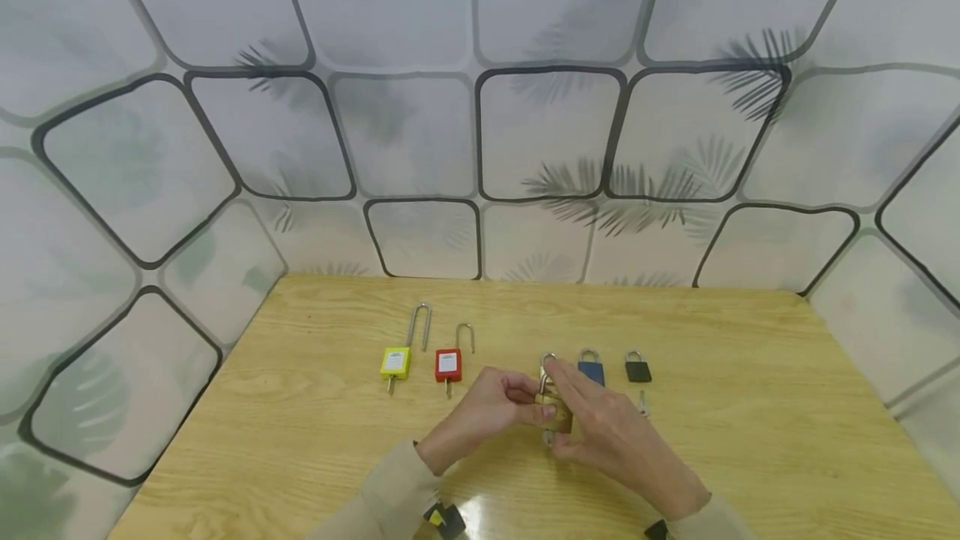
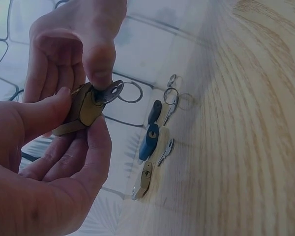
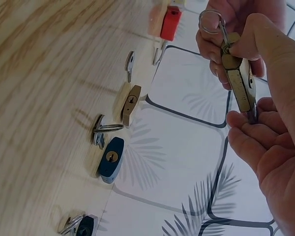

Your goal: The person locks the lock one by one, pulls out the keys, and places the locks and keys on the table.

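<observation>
Spreading beneath the two-handed grip, the wood-grain worktop [image 1: 300, 440] carries, left of the grip, a yellow padlock [image 1: 395, 362] and a red padlock [image 1: 448, 365], and beyond and to its right a second brass padlock [image 3: 130, 104], a blue padlock [image 3: 111, 160], a black padlock [image 1: 638, 371] and small loose keys [image 3: 130, 61]. Left hand [image 1: 491, 402] and right hand [image 1: 603, 419] hold the brass padlock [image 2: 90, 112] between them, right thumb on its inserted key [image 2: 111, 92]. Seen from the head, the hands mostly hide the second brass padlock; the held shackle is partly covered by fingers.
</observation>
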Motion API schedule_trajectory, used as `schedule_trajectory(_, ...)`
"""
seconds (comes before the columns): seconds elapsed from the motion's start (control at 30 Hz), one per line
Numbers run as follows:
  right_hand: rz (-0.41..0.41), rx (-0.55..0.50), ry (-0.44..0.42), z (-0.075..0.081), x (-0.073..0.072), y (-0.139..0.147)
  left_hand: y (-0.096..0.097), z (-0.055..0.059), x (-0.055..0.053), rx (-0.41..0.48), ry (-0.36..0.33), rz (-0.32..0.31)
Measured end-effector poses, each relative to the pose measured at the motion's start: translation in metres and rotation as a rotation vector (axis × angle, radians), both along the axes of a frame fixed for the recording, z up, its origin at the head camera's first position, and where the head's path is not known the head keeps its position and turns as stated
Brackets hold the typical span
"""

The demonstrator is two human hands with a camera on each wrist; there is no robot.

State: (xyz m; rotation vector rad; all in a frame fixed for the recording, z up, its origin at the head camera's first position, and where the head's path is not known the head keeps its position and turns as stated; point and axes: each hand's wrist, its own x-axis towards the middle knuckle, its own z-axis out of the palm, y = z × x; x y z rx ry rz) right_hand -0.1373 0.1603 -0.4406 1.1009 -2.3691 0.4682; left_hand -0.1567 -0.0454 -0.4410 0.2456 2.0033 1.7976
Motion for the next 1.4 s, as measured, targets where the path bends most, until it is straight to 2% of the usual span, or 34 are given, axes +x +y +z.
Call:
schedule_trajectory(0.3,0.030,-0.020,-0.051,0.001,0.001,-0.002,-0.001,-0.001,0.000,-0.012,0.003,0.009)
schedule_trajectory(0.63,0.022,-0.016,-0.063,0.002,0.002,-0.002,-0.001,-0.003,-0.002,-0.012,-0.006,0.009)
schedule_trajectory(0.83,0.020,-0.004,0.007,0.000,-0.001,-0.002,-0.002,-0.003,-0.003,-0.012,-0.017,0.009)
schedule_trajectory(0.97,0.048,-0.013,0.052,-0.001,-0.004,-0.001,-0.005,-0.001,-0.004,-0.010,-0.008,0.007)
schedule_trajectory(1.03,0.060,-0.024,0.038,0.000,-0.005,0.001,-0.006,-0.001,-0.004,-0.011,0.006,0.008)
schedule_trajectory(1.2,0.079,-0.087,-0.060,0.004,-0.006,0.008,-0.009,0.000,-0.007,0.003,0.029,0.024)
schedule_trajectory(1.4,0.059,-0.184,-0.116,0.003,-0.007,0.017,-0.013,0.004,-0.010,0.028,0.043,0.070)
